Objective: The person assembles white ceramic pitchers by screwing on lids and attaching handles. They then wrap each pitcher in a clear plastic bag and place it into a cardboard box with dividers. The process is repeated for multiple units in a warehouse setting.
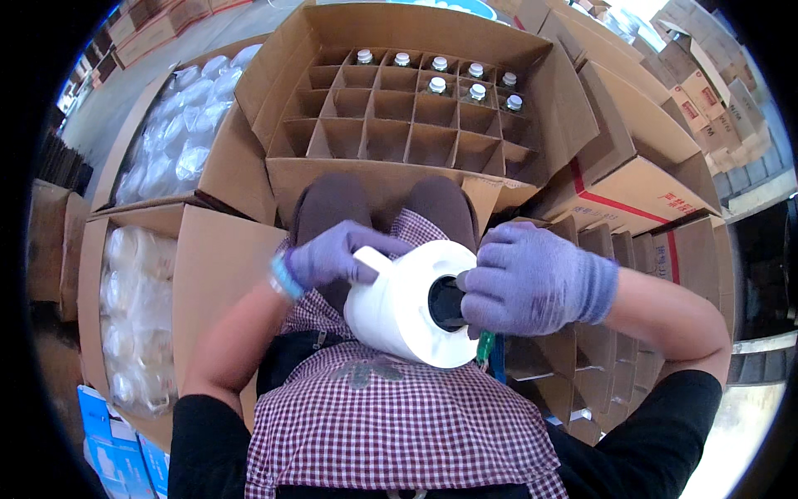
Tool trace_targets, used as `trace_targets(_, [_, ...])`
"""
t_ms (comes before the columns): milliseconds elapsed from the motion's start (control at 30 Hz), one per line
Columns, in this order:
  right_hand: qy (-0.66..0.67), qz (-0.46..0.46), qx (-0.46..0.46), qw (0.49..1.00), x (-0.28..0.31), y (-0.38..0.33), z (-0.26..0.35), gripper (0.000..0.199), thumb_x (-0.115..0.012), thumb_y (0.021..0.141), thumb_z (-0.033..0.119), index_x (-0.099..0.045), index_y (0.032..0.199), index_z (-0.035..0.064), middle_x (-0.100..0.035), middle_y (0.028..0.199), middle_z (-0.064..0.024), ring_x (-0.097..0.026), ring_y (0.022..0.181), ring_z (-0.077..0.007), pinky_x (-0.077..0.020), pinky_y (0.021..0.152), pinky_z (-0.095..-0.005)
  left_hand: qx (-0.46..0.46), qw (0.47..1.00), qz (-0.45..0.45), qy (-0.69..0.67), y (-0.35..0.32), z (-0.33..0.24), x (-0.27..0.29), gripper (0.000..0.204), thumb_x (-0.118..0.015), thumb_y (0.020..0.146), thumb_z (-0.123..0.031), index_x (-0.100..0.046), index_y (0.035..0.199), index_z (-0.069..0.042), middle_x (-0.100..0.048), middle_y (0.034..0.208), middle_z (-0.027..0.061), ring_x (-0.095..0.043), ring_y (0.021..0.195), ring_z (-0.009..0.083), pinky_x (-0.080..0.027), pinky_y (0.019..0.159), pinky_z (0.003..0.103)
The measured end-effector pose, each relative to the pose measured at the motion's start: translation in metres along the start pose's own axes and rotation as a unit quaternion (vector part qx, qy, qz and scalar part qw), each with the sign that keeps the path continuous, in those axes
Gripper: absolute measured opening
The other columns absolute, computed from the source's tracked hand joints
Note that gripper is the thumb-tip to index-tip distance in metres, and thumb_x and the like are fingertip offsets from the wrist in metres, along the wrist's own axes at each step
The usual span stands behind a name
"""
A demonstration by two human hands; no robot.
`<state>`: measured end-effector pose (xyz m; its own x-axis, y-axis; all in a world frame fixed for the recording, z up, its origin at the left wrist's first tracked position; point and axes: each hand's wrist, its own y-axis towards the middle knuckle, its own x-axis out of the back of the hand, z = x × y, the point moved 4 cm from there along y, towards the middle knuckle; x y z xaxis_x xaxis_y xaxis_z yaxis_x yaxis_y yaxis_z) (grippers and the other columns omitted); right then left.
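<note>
Furthest to the left, below the left hand's level, stand blue-and-white packages [116,441]. Just to the left of that hand is an open carton [229,287] holding clear, plastic-wrapped containers [137,320]. Ahead and left of the hand, a second open carton [233,158] is filled with more clear wrapped items [179,125].

The left hand [342,254], in a purple knit glove with a light blue band [286,277] at the wrist, is partly closed around the upper left side of a white cylinder [378,320], a white strip [372,261] standing out beside its fingers. The cylinder is between the two hands, in front of the checked apron [399,428], tilted so that its round end, with a dark centre [446,302], faces the right hand.

Straight ahead of both hands, beyond the knees, is a carton with a cardboard grid [386,179]; eight white-capped bottles [476,91] stand in its far and right cells.

The right hand [532,279], gloved alike, has its fingers curled together at the dark centre; whether they pinch anything cannot be told. A small green item [485,347] shows just below them. To the right of and below this hand stand cardboard dividers [594,358]; ahead and right is a red-striped carton [636,191].
</note>
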<state>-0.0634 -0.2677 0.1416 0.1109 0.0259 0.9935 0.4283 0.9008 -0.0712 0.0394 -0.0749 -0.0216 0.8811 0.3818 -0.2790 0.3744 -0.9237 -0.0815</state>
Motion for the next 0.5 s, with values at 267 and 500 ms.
trace_targets(267, [0.202,-0.235,-0.401,0.862,-0.063,-0.009,-0.072,0.030,-0.068,0.094,0.030,-0.065,0.099,0.0009,-0.068,0.079,-0.0163,-0.068,0.069,-0.0304,-0.0536,0.065,-0.0395,-0.038,0.905,-0.367,0.209,-0.051,0.010,-0.059,0.075,-0.077,0.088,-0.031,-0.046,0.149,0.000,-0.067,0.128,0.0188,-0.067,0.111,0.0242,-0.053,0.098,0.034])
trace_targets(500, [-0.027,-0.270,-0.612,0.743,-0.138,-0.092,-0.242,0.040,-0.056,0.100,0.029,-0.061,0.135,0.0121,-0.069,0.120,-0.0210,-0.068,0.104,-0.0391,-0.0548,0.087,-0.0467,-0.141,0.874,-0.462,0.061,-0.010,0.061,-0.011,0.082,-0.072,0.095,-0.024,-0.026,0.158,0.000,-0.050,0.147,0.0207,-0.050,0.132,0.0242,-0.041,0.111,0.034])
